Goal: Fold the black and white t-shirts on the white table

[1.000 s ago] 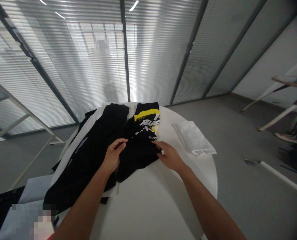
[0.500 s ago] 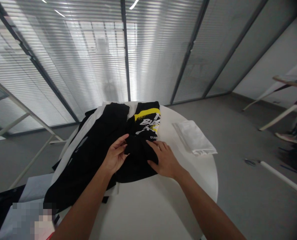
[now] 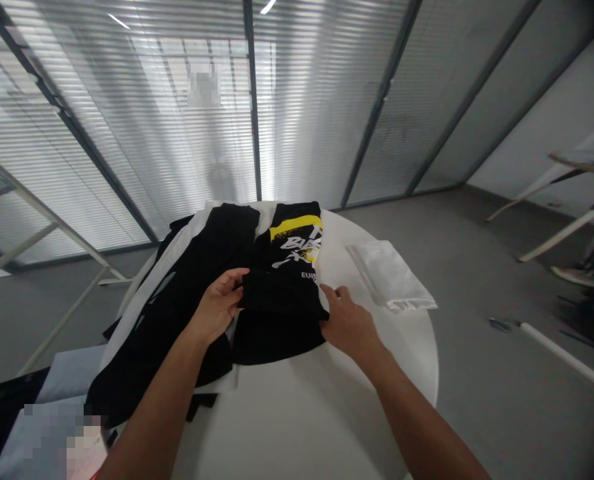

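Observation:
A black T-shirt (image 3: 281, 337) with a yellow band and white lettering lies folded narrow on the round white table (image 3: 277, 420). My left hand (image 3: 220, 303) pinches the left edge of a raised fold of it. At the fold's right edge, my right hand (image 3: 349, 320) has its fingers closed round the cloth; some fingertips are hidden. The fold stretches between both hands, just below the printed letters. Left of it lie more black garments (image 3: 177, 313) with a white layer showing along their edge.
A flat clear plastic packet (image 3: 391, 275) with white contents lies at the table's right. A white metal frame (image 3: 41, 220) stands on the left, near grey cloth (image 3: 74, 373). Glass partitions with blinds (image 3: 317, 100) rise behind. Scissors (image 3: 500, 325) lie on the floor.
My hands have moved apart, left hand to the left and right hand to the right. The cloth between them, loose before, is now drawn into a straight fold.

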The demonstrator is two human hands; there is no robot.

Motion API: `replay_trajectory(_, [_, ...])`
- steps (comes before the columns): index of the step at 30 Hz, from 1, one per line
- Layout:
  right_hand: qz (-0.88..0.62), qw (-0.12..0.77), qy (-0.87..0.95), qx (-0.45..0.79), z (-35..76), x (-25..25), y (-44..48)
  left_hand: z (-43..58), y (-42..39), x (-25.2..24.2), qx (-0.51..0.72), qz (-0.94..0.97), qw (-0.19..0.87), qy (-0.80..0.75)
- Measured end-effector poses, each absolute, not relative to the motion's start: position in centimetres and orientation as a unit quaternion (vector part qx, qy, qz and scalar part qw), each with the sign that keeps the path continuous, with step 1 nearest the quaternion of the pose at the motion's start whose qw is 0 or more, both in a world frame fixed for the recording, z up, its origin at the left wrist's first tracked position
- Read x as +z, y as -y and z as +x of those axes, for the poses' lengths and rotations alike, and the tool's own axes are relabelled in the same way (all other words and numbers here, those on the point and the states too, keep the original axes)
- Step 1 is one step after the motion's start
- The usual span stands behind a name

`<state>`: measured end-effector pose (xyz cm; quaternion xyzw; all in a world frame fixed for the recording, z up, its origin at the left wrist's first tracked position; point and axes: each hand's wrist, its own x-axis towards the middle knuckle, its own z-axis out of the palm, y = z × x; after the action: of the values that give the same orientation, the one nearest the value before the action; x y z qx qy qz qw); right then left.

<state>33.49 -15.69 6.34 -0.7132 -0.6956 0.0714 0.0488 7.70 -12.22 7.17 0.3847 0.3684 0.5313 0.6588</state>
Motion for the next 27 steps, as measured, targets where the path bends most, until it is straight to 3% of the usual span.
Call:
replay_trajectory(8, [-0.507,0.082,0.821,0.25,35.5,7.0,15.8,5.9,11.6,6.3,0.408,0.462,0.624,-0.481])
replay_trajectory(19, [-0.425,0.039,0.839,0.337,37.2,6.2,15.9,5.0,12.0,6.5,0.078,0.574,0.66,-0.478])
replay_trajectory(27, [-0.395,0.034,0.844,0.362,37.5,6.7,15.9,5.3,12.1,5.4,-0.007,0.663,0.565,-0.491])
